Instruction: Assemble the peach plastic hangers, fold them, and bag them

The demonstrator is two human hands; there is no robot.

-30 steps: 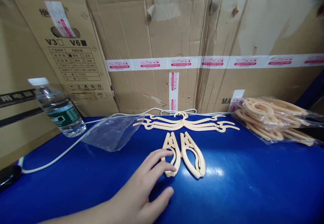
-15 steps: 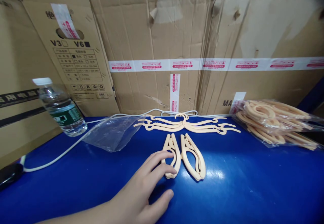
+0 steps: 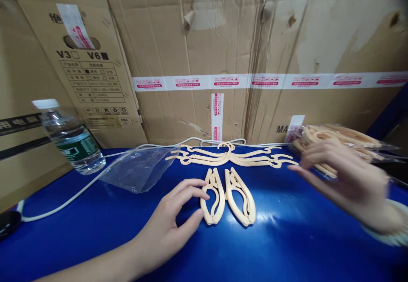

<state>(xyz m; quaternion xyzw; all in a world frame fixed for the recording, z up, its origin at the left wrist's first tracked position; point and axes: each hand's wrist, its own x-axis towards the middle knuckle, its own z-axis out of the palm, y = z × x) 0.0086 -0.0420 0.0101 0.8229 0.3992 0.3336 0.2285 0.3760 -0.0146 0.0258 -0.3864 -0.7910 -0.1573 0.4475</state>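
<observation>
Two folded beige plastic hangers lie side by side on the blue tabletop: a left folded hanger (image 3: 220, 205) and a right folded hanger (image 3: 251, 201). My left hand (image 3: 174, 216) is open, its fingertips over the left edge of the left one and the thumb beside it. On the right, my right hand (image 3: 347, 184) is blurred, with thumb and fingers apart and nothing visible between them. It is in front of a pile of bagged beige hangers (image 3: 350, 135) and partly hides it. Behind the folded pair, several unfolded hangers (image 3: 207, 160) lie stacked together.
An empty clear plastic bag (image 3: 134, 173) lies at left, next to a water bottle (image 3: 75, 146). A white cable (image 3: 60, 207) runs along the table to a black object (image 3: 9, 223). Cardboard boxes (image 3: 191, 116) stand along the back and left.
My right hand has come into view from the right, by the bagged hangers. My left hand has drawn back slightly left from the left folded hanger. The view has shifted a little.
</observation>
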